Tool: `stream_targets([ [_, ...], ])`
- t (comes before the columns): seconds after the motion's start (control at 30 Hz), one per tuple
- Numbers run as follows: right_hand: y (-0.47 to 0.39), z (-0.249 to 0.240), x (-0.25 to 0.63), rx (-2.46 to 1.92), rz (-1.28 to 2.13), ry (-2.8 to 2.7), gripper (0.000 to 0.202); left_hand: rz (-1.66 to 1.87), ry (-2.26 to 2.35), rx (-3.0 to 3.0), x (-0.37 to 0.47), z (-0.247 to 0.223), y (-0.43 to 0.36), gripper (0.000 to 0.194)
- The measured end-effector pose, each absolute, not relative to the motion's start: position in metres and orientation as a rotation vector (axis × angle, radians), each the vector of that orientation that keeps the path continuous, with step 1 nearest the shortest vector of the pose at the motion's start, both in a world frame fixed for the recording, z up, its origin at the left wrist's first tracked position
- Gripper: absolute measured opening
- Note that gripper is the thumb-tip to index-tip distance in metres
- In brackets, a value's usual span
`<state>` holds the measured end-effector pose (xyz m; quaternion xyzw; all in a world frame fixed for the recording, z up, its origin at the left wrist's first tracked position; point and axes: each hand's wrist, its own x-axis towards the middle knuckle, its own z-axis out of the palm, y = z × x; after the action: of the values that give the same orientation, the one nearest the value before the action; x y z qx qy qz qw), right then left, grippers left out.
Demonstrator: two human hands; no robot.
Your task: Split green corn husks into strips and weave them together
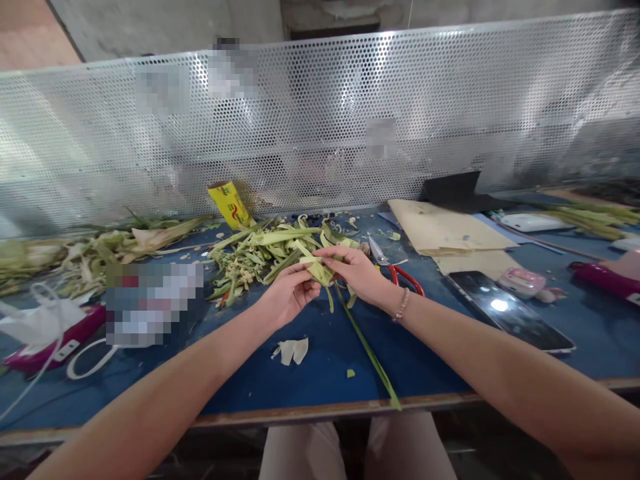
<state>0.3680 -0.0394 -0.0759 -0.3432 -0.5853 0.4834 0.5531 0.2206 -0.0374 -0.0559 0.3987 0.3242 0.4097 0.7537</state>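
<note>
Both my hands meet over the middle of the blue table, pinching a folded pale-green leaf strip. My left hand grips its left side with curled fingers. From the right, the fingers of my right hand press on its top; a bracelet circles that wrist. A long green leaf strip trails from below the hands to the table's front edge. Just behind lies a heap of green leaf strips and scraps. Red-handled scissors lie right beside my right hand, partly hidden by it.
A yellow tube leans behind the heap, before a perforated metal screen. To the right lie a phone, tan sheets and a pink case. More husks and a magenta device occupy the left.
</note>
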Motion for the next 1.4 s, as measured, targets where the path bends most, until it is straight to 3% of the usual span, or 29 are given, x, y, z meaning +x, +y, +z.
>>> stream_targets([
  [0.57,-0.0435,-0.0729,0.3683,-0.878,0.909,-1.476,0.01,0.892,0.617,0.919,0.2227,-0.0599,-0.0379,0.005],
  [0.8,-0.0424,-0.0733,0.3682,-0.842,1.009,-1.386,0.01,0.947,0.643,0.941,0.2246,-0.0595,-0.0384,0.001],
  [1.17,-0.0437,-0.0734,0.3696,-0.859,0.891,-1.511,0.004,0.951,0.651,0.897,0.2231,-0.0576,-0.0396,0.008],
  [1.4,-0.0424,-0.0711,0.3724,-0.948,0.717,-1.692,0.011,0.92,0.711,0.905,0.2238,-0.0564,-0.0396,0.011],
])
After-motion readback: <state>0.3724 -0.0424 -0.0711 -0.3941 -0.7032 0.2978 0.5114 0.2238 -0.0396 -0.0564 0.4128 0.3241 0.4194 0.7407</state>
